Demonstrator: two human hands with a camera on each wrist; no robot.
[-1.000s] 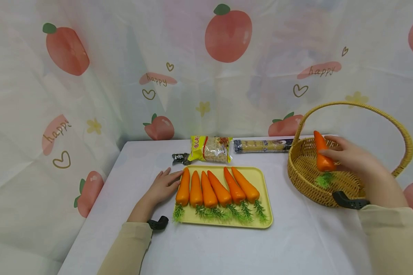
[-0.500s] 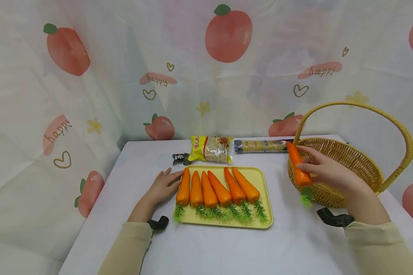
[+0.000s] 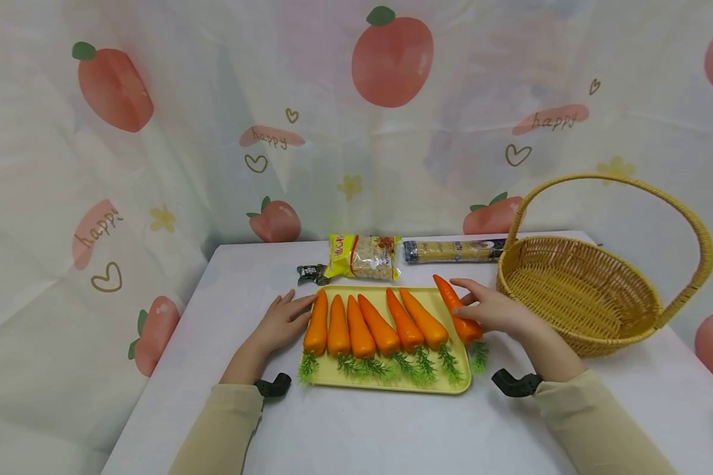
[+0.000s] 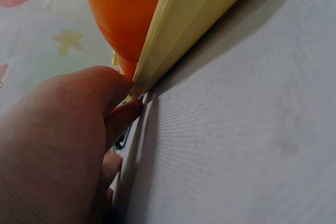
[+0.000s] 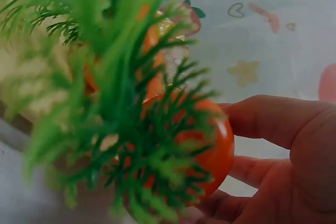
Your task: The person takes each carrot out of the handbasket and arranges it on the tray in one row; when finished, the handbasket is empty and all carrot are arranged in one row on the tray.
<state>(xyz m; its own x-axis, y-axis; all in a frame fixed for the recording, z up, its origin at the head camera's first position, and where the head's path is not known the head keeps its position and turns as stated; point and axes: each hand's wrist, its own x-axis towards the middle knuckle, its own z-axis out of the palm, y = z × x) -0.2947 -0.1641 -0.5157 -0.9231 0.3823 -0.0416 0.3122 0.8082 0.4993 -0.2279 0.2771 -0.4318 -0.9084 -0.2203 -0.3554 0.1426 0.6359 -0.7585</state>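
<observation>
In the head view, my right hand grips an orange toy carrot by its side, over the right rim of the pale yellow tray. Its green top hangs just outside the rim; in the right wrist view the leafy top hides much of the carrot. Several carrots lie in a row on the tray, tips pointing away. At the tray's left edge is my left hand. The left wrist view has its thumb and a finger pinching the tray's rim, beside the leftmost carrot.
A wicker basket with a tall handle stands at the right, nothing in it. Behind the tray lie a yellow snack bag, a small black packet and a long pack of noodles. A printed cloth hangs behind the table.
My right hand has carried the carrot leftward, out of the basket and across to the tray's right side. My left hand and the tray have stayed in place.
</observation>
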